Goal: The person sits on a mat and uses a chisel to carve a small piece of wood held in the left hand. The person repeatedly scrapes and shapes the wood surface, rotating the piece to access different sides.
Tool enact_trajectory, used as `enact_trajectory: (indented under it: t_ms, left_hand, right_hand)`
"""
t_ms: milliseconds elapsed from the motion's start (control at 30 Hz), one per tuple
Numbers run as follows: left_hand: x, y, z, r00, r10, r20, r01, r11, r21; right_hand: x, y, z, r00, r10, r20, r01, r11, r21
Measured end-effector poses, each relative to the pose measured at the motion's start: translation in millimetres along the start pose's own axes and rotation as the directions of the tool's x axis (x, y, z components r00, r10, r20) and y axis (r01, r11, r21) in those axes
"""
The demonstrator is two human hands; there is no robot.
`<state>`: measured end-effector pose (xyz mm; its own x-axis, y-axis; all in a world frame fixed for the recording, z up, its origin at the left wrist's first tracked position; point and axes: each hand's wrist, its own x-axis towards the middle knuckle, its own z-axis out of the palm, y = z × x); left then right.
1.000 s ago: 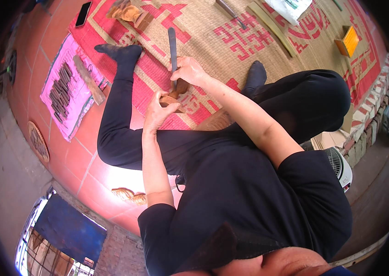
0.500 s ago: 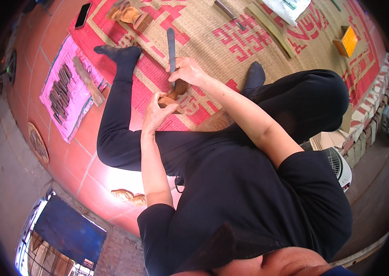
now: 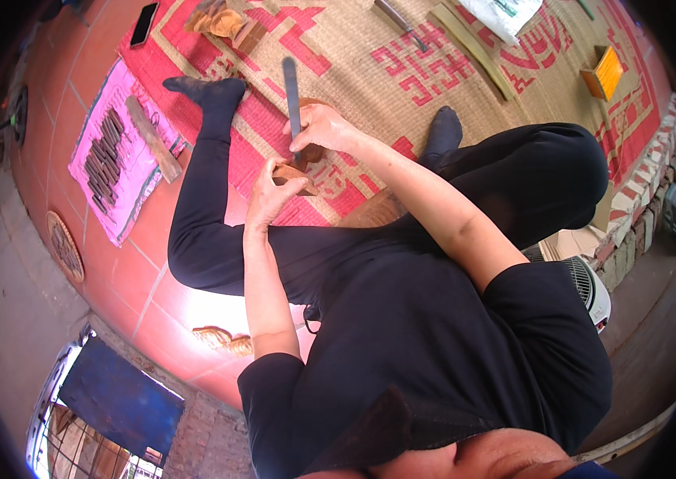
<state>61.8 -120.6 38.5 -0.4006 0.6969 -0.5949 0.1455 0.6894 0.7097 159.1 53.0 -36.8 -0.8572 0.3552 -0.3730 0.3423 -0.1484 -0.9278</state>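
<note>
A brown carved wooden piece (image 3: pixel 300 182) is gripped at its near block-like end by my left hand (image 3: pixel 264 199), thumb on one side and fingers on the other. My right hand (image 3: pixel 323 128) is closed round a long flat grey metal file (image 3: pixel 291 86). The file's rounded far end points away from me, and its near end meets the wood close to my left fingers. My right hand and wrist cover part of the piece, so its full shape is hidden.
On the red and tan woven mat (image 3: pixel 354 72) lie another carved wooden figure (image 3: pixel 230 24), a phone (image 3: pixel 144 24), a long wooden strip (image 3: pixel 473 52) and an orange-yellow block (image 3: pixel 603 73). Several chisel-like tools (image 3: pixel 104 164) and a wooden stick (image 3: pixel 152 140) rest on a pink cloth (image 3: pixel 126 215) at left.
The file has slid a little toward me and its far end has swung slightly left. My right hand has shifted slightly with it. My left hand keeps its hold on the wood.
</note>
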Motion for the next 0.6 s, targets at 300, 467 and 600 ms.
enact_trajectory:
  t_ms: [300,467,600]
  left_hand:
    - [2,-4,-2,1.000,-0.018,-0.010,0.017,0.995,-0.094]
    - [4,-10,-3,0.999,-0.052,0.001,0.052,0.987,-0.152]
    - [4,-8,-1,0.999,-0.038,-0.002,0.037,0.988,-0.153]
  right_hand:
    - [1,2,-5,0.994,-0.030,-0.106,0.040,0.995,0.090]
    - [-8,-10,3,0.997,0.018,-0.079,-0.018,1.000,0.007]
    - [0,6,-1,0.970,-0.067,-0.233,0.093,0.990,0.102]
